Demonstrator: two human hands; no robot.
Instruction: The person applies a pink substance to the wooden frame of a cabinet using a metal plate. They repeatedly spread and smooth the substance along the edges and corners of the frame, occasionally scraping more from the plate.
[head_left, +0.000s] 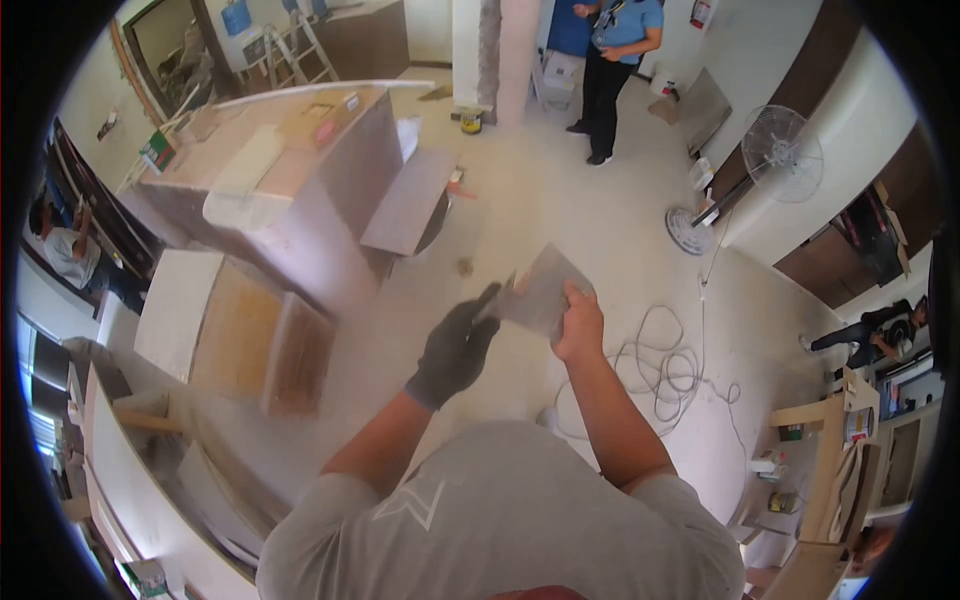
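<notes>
In front of my grey-shirted chest, my right hand is bare and closed on a grey rectangular sheet that looks like sandpaper. The thumb lies on its upper face, near the right edge. My left hand wears a dark grey glove. Its fingers are closed about the left edge of the same sheet, where motion blurs the detail. Both hands are in the air above the pale, dusty floor.
A long dusty counter and a wooden box-like cabinet stand on the left. A coiled cable lies on the floor at right, near a standing fan. Other people are at the back, left and right.
</notes>
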